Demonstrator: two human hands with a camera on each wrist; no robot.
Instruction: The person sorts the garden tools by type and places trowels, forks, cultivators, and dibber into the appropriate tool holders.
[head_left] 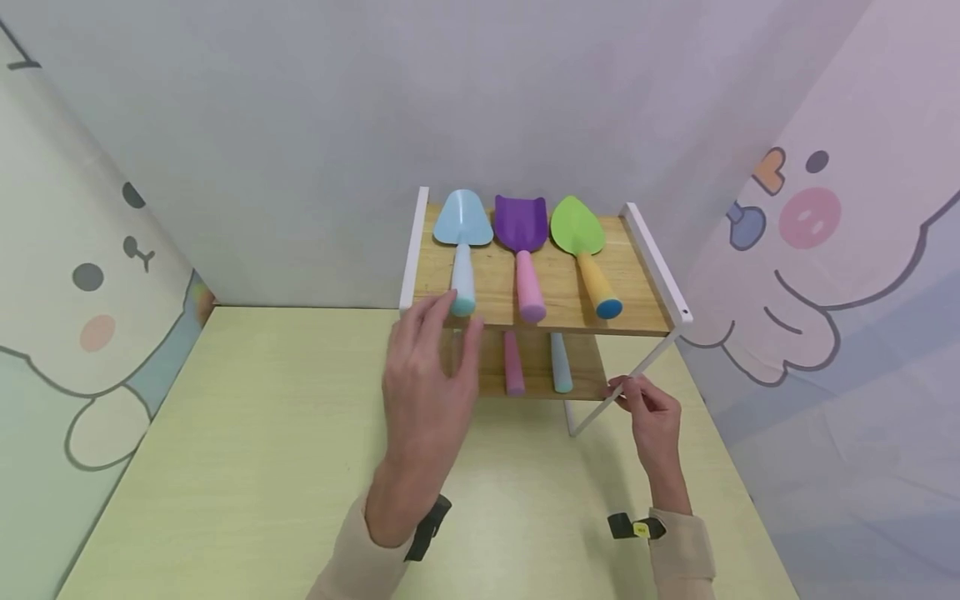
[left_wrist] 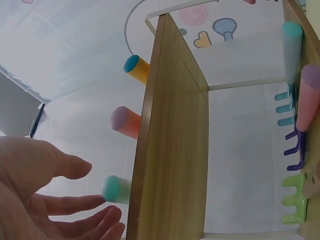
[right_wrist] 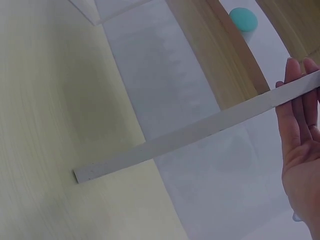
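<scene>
A two-tier wooden rack [head_left: 491,287] with white side frames holds toy garden tools. Side by side on its upper board lie a light-blue trowel [head_left: 463,218], a purple shovel with a pink handle [head_left: 521,223] and a green trowel with a yellow handle [head_left: 577,227]. My left hand [head_left: 423,392] is at the light-blue trowel's handle end, thumb and fingers spread apart; in the left wrist view the fingertips come right up to its teal cap [left_wrist: 116,189]. Lower down on the right, my right hand [head_left: 654,421] holds the rack's white slanted leg [right_wrist: 200,127] between thumb and fingers.
On the lower board lie small rakes with teal [left_wrist: 285,109], purple [left_wrist: 296,150] and green [left_wrist: 295,202] heads, handles facing me. The rack stands on a pale yellow table [head_left: 277,450]. A grey-white curtain [head_left: 300,150] with cartoon animals hangs behind and at both sides.
</scene>
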